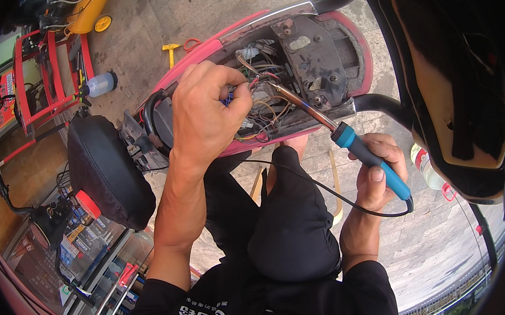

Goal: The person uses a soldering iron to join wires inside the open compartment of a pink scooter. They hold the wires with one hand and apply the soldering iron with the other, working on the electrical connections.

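Note:
My left hand [206, 110] is closed in a pinch on a thin wire [254, 81], whose end pokes out past the fingertips. Blue material shows inside the curled fingers. My right hand [389, 164] grips a soldering iron [350, 142] by its blue and black handle. The iron's copper-coloured shaft slants up and left, its tip close to the wire; whether they touch I cannot tell. Below both lies the open body of a red scooter [364, 60], with a tangle of wires [267, 109] inside. A black cord [343, 199] trails from the handle's end across my lap.
A black seat [108, 168] sticks up at the left. Beyond it are a red metal frame [23, 83], a spray bottle [100, 84] and a yellow tank [93, 6]. A yellow-handled tool [170, 49] lies on the paving. At right are a dark glossy panel [451, 83] and a clear bottle [430, 170].

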{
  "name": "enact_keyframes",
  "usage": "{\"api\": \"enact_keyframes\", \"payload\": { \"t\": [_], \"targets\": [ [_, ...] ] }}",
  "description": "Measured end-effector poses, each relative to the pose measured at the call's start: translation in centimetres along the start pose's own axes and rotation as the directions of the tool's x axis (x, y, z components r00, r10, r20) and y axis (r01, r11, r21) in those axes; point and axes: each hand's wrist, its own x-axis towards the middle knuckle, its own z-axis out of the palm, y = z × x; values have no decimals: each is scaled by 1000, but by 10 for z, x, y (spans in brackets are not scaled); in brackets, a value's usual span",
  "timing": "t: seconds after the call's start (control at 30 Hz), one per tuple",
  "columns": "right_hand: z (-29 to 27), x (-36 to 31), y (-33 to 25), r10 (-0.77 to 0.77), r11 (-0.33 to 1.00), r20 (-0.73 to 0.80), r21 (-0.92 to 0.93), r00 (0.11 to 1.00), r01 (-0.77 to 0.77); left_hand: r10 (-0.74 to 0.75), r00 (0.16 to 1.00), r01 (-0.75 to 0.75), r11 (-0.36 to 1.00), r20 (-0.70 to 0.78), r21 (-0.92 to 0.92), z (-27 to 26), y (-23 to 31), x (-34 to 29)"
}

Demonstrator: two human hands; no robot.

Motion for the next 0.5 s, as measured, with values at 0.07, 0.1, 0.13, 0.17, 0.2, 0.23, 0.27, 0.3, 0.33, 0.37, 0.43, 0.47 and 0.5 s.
{"api": "enact_keyframes", "payload": {
  "t": [0.07,0.1,0.13,0.17,0.2,0.23,0.27,0.3,0.33,0.37,0.43,0.47,0.5],
  "targets": [
    [0,0,0,1,1000,-1,1,1000,-1,10,1000,-10,1000,4,12,-1,0,0],
    [0,0,-1,0,1000,-1,0,1000,0,11,1000,-11,1000,1,11,0,0,1],
    [0,0,-1,-2,1000,-1,-1,1000,2,13,1000,-13,1000,-1,9,0,1,1],
    [0,0,-1,-2,1000,-2,-1,1000,2,15,1000,-15,1000,-4,7,0,1,1],
    [1,0,-1,-2,1000,-3,-2,1000,2,16,1000,-16,1000,-4,6,0,1,1],
    [1,0,-1,-2,1000,-4,-2,1000,2,18,1000,-18,1000,-4,4,0,1,1],
    [1,0,-1,-2,1000,-4,-1,1000,2,19,1000,-19,1000,-5,2,0,1,1],
    [1,0,-1,-1,1000,-4,1,1000,1,19,1000,-19,1000,-3,-1,0,1,1],
    [1,0,-1,-1,1000,-3,2,1000,1,19,1000,-19,1000,-2,-4,0,1,1],
    [1,1,-2,-1,1000,-4,1,1000,1,19,1000,-19,1000,0,-7,0,1,2],
    [1,1,-1,-1,1000,-7,1,1000,1,14,1000,-14,1000,0,-9,0,0,1],
    [1,1,-1,-1,1000,-7,2,1000,1,12,1000,-12,1000,0,-11,1,0,1],
    [1,1,-1,0,1000,-7,4,1000,0,18,1000,-19,1000,-2,-13,1,-1,1]
  ]
}}
